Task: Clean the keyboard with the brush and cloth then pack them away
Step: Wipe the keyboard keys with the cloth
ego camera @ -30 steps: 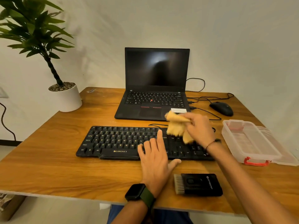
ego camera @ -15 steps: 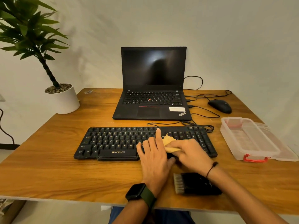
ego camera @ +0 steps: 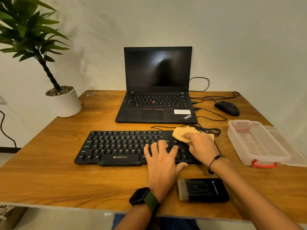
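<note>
A yellow cloth (ego camera: 184, 132) is pressed onto the far right corner of the black keyboard (ego camera: 116, 146).

The right hand (ego camera: 201, 146) is laid palm-down over the cloth, fingers bent onto it, while the left hand (ego camera: 162, 159) is spread flat on the keys just beside it. The cloth is crumpled, its edges showing beyond the fingers. The keyboard is set on the wooden desk (ego camera: 49, 180); the black brush (ego camera: 203, 190) is lying near the front edge, under the right forearm, and the clear box (ego camera: 259, 143) is standing open at the right.
</note>
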